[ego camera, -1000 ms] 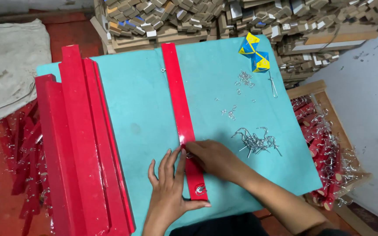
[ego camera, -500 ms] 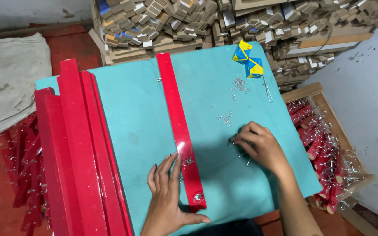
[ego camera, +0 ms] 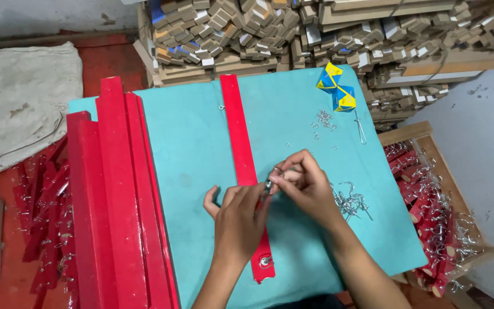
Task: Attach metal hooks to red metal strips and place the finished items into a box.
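A long red strip [ego camera: 238, 137] lies lengthwise on the turquoise table top [ego camera: 190, 149], with a metal fitting [ego camera: 266, 261] near its close end. My left hand [ego camera: 236, 220] rests on the strip, fingers pressing it down. My right hand [ego camera: 301, 186] pinches a small metal hook [ego camera: 268, 186] at the strip's edge, fingertips touching those of the left hand. A heap of metal hooks [ego camera: 350, 201] lies just right of my right hand.
A stack of red strips [ego camera: 112, 194] covers the table's left side. Two yellow-and-blue small boxes [ego camera: 336, 87] and scattered small hooks [ego camera: 322, 120] lie at the far right. A wooden crate [ego camera: 435, 200] of finished red pieces stands to the right. Stacked wood blocks [ego camera: 315, 28] lie behind.
My right hand went to the hook heap, then came back to the strip holding a hook. My left hand slid up the strip to meet it.
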